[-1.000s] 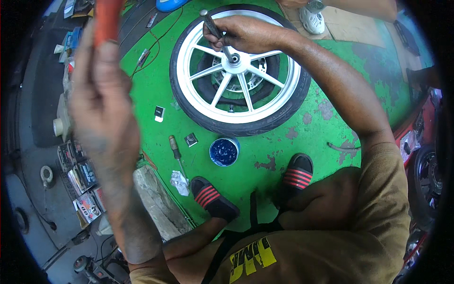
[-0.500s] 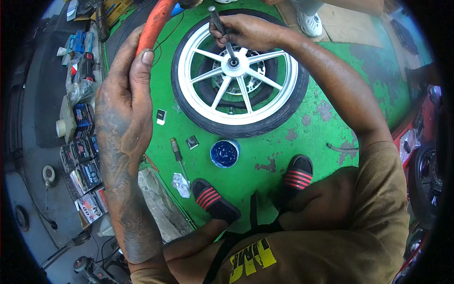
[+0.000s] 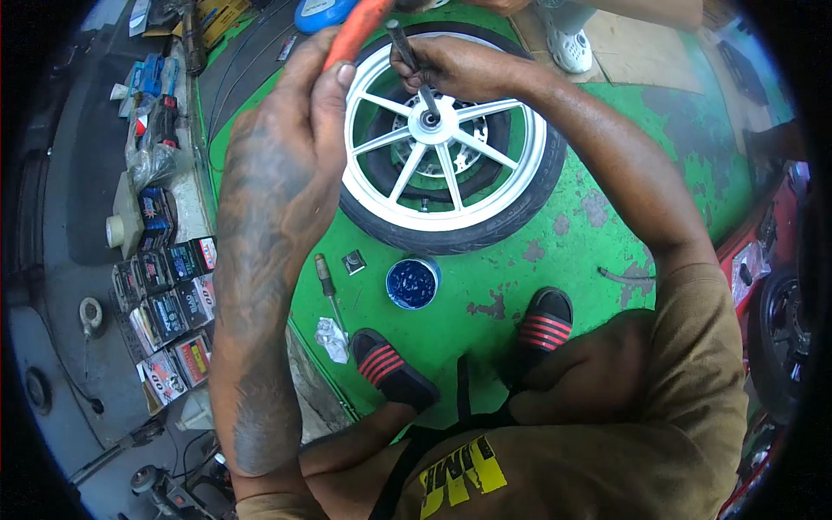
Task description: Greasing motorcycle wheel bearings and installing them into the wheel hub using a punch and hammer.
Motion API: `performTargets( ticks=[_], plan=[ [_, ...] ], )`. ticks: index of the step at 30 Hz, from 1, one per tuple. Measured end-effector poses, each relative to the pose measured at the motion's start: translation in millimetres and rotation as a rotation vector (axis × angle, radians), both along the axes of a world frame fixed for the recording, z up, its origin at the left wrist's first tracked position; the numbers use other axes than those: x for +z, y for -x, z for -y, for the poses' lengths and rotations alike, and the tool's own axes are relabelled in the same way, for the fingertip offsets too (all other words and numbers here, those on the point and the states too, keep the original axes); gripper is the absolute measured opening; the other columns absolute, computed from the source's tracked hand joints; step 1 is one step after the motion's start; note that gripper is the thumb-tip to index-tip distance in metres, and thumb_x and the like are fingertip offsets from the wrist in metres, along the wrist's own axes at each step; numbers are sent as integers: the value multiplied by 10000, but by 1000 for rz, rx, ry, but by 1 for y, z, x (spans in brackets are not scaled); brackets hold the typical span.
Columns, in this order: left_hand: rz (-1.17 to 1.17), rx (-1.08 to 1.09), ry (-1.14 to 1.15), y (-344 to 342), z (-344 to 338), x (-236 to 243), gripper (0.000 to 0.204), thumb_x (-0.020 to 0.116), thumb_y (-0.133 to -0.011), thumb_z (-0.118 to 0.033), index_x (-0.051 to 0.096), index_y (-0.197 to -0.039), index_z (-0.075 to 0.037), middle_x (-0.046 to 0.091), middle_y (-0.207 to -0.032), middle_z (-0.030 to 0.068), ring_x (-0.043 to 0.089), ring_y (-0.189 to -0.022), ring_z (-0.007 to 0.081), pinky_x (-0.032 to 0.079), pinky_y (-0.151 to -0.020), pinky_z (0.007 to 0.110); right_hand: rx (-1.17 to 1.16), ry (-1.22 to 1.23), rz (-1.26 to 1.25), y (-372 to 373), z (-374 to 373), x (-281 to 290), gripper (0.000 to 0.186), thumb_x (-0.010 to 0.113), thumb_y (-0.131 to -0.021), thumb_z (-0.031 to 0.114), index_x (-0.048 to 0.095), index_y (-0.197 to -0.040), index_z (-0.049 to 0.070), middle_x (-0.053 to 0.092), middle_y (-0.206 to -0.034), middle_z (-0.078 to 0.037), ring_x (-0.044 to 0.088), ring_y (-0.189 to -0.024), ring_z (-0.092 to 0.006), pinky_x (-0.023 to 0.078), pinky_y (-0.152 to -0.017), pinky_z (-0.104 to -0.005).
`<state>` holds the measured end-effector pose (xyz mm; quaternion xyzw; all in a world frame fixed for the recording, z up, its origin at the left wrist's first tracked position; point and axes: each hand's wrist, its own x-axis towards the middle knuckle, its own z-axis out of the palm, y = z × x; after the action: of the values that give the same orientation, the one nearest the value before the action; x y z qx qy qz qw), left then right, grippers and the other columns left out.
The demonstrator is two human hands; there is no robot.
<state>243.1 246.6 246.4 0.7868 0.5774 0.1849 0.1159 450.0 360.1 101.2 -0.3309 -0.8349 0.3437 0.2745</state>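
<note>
A motorcycle wheel (image 3: 446,222) with white spokes and a black tyre lies flat on the green floor ahead of me. My right hand (image 3: 459,68) grips a dark metal punch (image 3: 399,42), slightly tilted, its lower tip at the middle of the wheel's hub (image 3: 423,132). Raised nearer the camera, my left hand (image 3: 282,143) is wrapped round the orange handle of a hammer (image 3: 357,33). The upper edge cuts off most of the hammer's head, close to the punch's top; I cannot tell whether they touch.
Nearer my feet stand a tin of blue grease (image 3: 413,284), a screwdriver (image 3: 324,274), a small square box (image 3: 353,262) and crumpled white wrapping (image 3: 332,340). Small packed boxes (image 3: 163,314) line the left. Another person's white shoe (image 3: 569,49) is beyond the wheel; another wheel (image 3: 783,334) stands right.
My left hand has swung right with the hammer, bringing its head near the punch and covering the wheel's left edge. My right hand and the punch have shifted only slightly.
</note>
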Motion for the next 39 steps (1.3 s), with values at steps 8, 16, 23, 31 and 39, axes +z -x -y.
performTargets(
  ticks=[8,16,23,31,39],
  plan=[
    [355,46,-284,5,3,13,513,448,-1047,-429,513,-1426,-89,550,-788,18,486,-690,89,411,-614,252,28,-20,-11,-7,8,-5,90,516,-922,5,485,-905,88,568,-794,-16,568,-787,-161,442,-781,-375],
    [25,119,144,14,16,11,511,428,-1053,-405,500,-1418,-54,657,-1112,195,636,-1057,287,510,-872,424,133,10,-34,-1,13,-4,154,500,-884,-87,468,-973,34,557,-860,-56,624,-880,-169,499,-817,-351],
    [166,20,-135,15,18,13,500,418,-1063,-390,488,-1444,-73,639,-1080,129,577,-820,157,498,-746,331,134,32,-54,7,11,-7,139,488,-892,-78,492,-991,20,584,-865,-68,609,-863,-163,492,-796,-357],
    [-93,70,0,14,11,2,402,458,-1054,-354,553,-1383,-144,661,-724,120,653,-674,135,517,-593,381,105,2,-17,14,5,-6,97,521,-910,-13,494,-890,78,593,-778,-52,614,-788,-201,455,-743,-407],
    [274,24,-253,12,8,6,418,452,-1052,-363,536,-1402,-150,705,-863,200,716,-852,153,578,-737,338,70,0,-24,12,0,-7,96,493,-876,-47,477,-899,45,543,-770,-37,564,-780,-179,460,-763,-377]
  ],
)
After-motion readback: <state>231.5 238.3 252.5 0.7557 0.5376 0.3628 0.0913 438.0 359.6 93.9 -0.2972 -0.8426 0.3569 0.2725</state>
